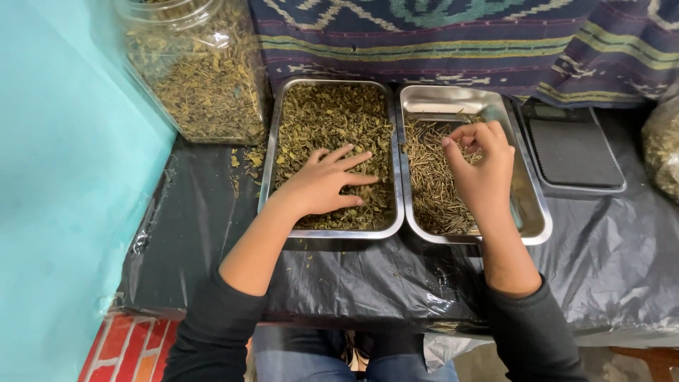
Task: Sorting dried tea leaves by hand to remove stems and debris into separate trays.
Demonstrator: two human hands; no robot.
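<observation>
Pressing flat on the dried leaves (332,120), my left hand (322,185) lies open, fingers spread, inside the left steel tray (269,155). That tray is filled nearly to its rim with crumbled green-brown leaf. My right hand (484,170) hovers over the right steel tray (530,205), fingers curled, thumb and fingertips drawn together; whether they pinch anything I cannot tell. Thin dried stems (431,184) cover the left part of that tray; its right part is bare metal. Both trays sit touching, side by side, on black plastic sheeting (608,255). A clear plastic jar (194,71) of similar leaf stands just beside the left tray. A dark flat scale (573,152) lies near the right tray.
</observation>
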